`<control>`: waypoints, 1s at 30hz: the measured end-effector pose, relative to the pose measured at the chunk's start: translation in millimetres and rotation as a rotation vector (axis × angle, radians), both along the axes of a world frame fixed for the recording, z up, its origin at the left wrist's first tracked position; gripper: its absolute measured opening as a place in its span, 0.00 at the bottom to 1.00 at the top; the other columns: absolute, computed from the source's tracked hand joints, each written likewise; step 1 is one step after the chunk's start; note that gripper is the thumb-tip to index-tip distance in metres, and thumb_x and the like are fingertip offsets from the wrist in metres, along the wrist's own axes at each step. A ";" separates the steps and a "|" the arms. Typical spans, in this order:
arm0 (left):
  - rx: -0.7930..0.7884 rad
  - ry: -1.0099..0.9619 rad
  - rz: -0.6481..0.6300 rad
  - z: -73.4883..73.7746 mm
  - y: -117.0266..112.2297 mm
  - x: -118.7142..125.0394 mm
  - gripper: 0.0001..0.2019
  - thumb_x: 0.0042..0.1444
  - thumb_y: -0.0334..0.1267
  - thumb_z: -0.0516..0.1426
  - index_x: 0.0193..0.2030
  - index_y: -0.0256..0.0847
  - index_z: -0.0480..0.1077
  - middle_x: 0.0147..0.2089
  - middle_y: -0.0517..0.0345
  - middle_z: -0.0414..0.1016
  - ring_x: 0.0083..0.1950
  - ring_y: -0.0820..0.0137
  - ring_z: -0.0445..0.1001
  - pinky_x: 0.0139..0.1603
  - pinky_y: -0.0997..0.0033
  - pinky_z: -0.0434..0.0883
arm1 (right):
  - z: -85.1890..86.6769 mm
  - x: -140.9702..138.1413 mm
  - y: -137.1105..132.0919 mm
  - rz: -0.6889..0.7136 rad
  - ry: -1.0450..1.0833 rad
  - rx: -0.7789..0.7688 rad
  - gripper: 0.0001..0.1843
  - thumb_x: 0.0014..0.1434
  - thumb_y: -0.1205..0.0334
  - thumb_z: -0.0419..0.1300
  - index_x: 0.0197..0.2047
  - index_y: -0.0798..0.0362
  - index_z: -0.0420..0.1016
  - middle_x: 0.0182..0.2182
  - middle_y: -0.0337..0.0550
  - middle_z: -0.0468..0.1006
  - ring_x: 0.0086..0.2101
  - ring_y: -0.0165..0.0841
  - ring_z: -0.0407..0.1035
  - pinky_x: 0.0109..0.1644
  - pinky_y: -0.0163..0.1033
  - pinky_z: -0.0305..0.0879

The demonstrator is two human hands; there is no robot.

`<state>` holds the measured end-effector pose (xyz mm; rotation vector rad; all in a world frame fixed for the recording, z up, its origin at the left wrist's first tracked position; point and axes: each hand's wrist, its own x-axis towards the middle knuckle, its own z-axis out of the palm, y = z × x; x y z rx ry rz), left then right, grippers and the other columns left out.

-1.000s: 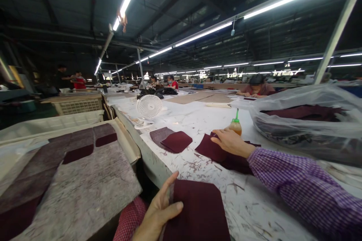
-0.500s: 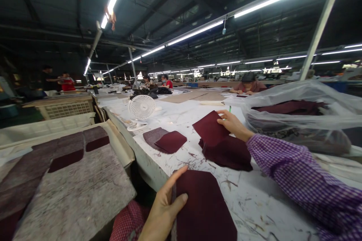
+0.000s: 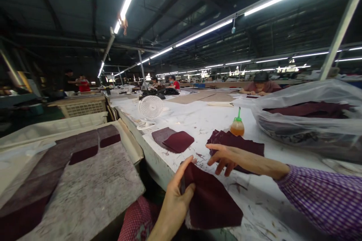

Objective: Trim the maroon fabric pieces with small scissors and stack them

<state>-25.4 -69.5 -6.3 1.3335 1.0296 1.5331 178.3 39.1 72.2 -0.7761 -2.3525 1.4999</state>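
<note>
Between thumb and fingers, my left hand (image 3: 178,196) grips a dark maroon fabric piece (image 3: 212,203) with cut corners, held tilted over the table's near edge; it may be more than one layer. To its upper right, my right hand (image 3: 223,158) hovers with fingers apart and nothing in them. Behind that hand lies a fanned pile of maroon fabric pieces (image 3: 240,143), partly hidden by my hand and forearm. Left of the pile, a maroon piece (image 3: 179,142) overlaps a greyish piece (image 3: 161,139) on the white tabletop (image 3: 198,116).
A glue bottle with a green nozzle (image 3: 237,126) stands behind the pile. A white fan (image 3: 151,107) sits at the left edge. Clear plastic bag (image 3: 305,128) bulges at right. At left, a stained board (image 3: 104,173) carries fabric pieces. A co-worker (image 3: 261,84) leans over the far side.
My right hand has let go of a maroon piece at the pile and come nearer my left hand. The left hand's piece has tilted. The view has shifted, and the bottle now shows.
</note>
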 end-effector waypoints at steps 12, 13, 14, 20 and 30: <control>0.010 0.251 -0.243 29.6 19.6 1.0 0.42 0.45 0.21 0.54 0.67 0.48 0.49 0.69 0.61 0.48 0.70 0.59 0.44 0.69 0.54 0.44 | 10.6 -12.3 -27.9 -0.179 -0.068 0.511 0.23 0.65 0.50 0.48 0.59 0.51 0.61 0.33 0.41 0.74 0.32 0.32 0.67 0.34 0.34 0.60; 0.011 0.250 -0.267 30.8 21.5 0.6 0.41 0.45 0.22 0.55 0.67 0.48 0.50 0.69 0.60 0.49 0.69 0.58 0.46 0.69 0.54 0.46 | 11.2 -11.7 -28.0 -0.147 -0.076 0.527 0.24 0.63 0.52 0.51 0.60 0.51 0.59 0.31 0.39 0.73 0.30 0.30 0.66 0.32 0.33 0.59; 0.002 0.233 -0.304 32.2 23.4 -0.6 0.41 0.45 0.23 0.56 0.67 0.47 0.51 0.68 0.58 0.52 0.68 0.58 0.50 0.68 0.56 0.49 | 10.7 -10.8 -27.1 -0.122 -0.081 0.534 0.26 0.61 0.56 0.54 0.61 0.51 0.57 0.28 0.37 0.71 0.27 0.29 0.64 0.29 0.32 0.56; -0.217 -0.100 -0.325 39.6 33.8 -26.4 0.33 0.53 0.47 0.60 0.63 0.40 0.57 0.48 0.47 0.74 0.43 0.66 0.75 0.44 0.68 0.70 | -2.4 -5.4 -9.4 -0.168 0.024 0.351 0.31 0.57 0.63 0.56 0.62 0.50 0.52 0.24 0.33 0.67 0.24 0.27 0.59 0.25 0.30 0.51; -0.177 0.135 -0.115 24.6 60.0 -3.2 0.16 0.46 0.38 0.63 0.41 0.31 0.73 0.28 0.57 0.74 0.28 0.75 0.68 0.30 0.77 0.63 | -24.7 -7.5 -1.5 -0.302 -0.128 0.377 0.24 0.51 0.67 0.56 0.52 0.57 0.59 0.27 0.38 0.72 0.25 0.28 0.63 0.26 0.31 0.54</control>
